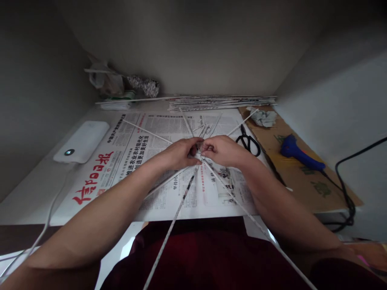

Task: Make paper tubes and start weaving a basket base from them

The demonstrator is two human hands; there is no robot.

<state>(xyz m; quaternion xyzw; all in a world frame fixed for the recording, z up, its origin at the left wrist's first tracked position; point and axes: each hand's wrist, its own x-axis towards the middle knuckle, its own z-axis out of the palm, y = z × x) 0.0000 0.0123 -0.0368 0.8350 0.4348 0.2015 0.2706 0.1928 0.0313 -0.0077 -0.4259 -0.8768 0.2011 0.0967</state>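
Observation:
Several thin rolled-paper sticks (178,211) radiate like spokes from a small centre under my fingers. My left hand (184,152) curls around the left side of that centre, thumb and fingers closed in on the sticks. From the right, my right hand (219,151) pinches at the same spot, its fingertips almost touching the left ones. My fingers hide most of the join, so how the sticks cross there cannot be made out. Two long sticks run toward my body past the table's front edge. Printed newspaper (163,193) lies beneath the work.
Black-handled scissors (248,143) lie right of my right hand. On cardboard (302,193) rest a blue glue gun (299,155) with a black cable and crumpled paper (264,117). A bundle of paper sticks (223,102) lines the back. A white device (83,141) sits left.

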